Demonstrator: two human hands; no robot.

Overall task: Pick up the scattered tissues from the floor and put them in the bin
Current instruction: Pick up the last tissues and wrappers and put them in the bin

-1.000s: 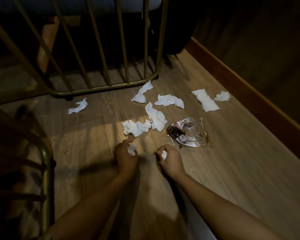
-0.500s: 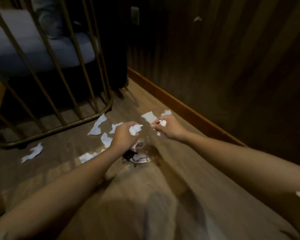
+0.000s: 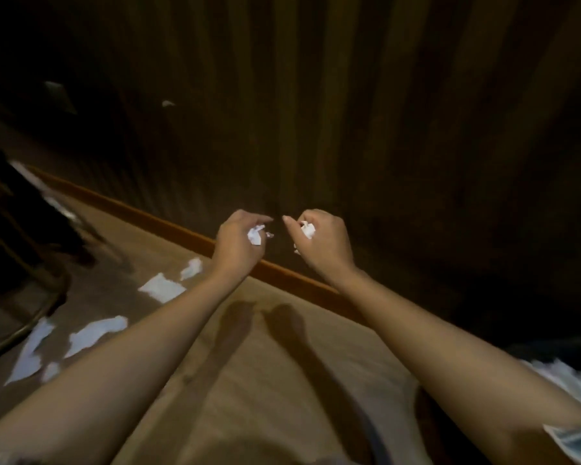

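My left hand (image 3: 238,241) is raised in front of the dark wall, closed around a small crumpled white tissue (image 3: 255,235). A little to its right, my right hand (image 3: 324,241) grips another crumpled tissue (image 3: 307,230). Both hands are held side by side, well above the floor. Several white tissues lie on the wooden floor at the lower left, among them a flat one (image 3: 161,287), a small one (image 3: 191,268) and a long one (image 3: 93,334). No bin is in view.
A dark wood-panelled wall (image 3: 349,112) fills the upper frame, with an orange-brown skirting board (image 3: 168,226) along its base. A curved metal frame rail (image 3: 31,322) sits at the far left. Something white and crinkled (image 3: 571,380) shows at the right edge.
Both hands rose from the floor with their tissues and swung right toward the wall. The view turned right, so the metal frame and the floor tissues slid to the left edge.
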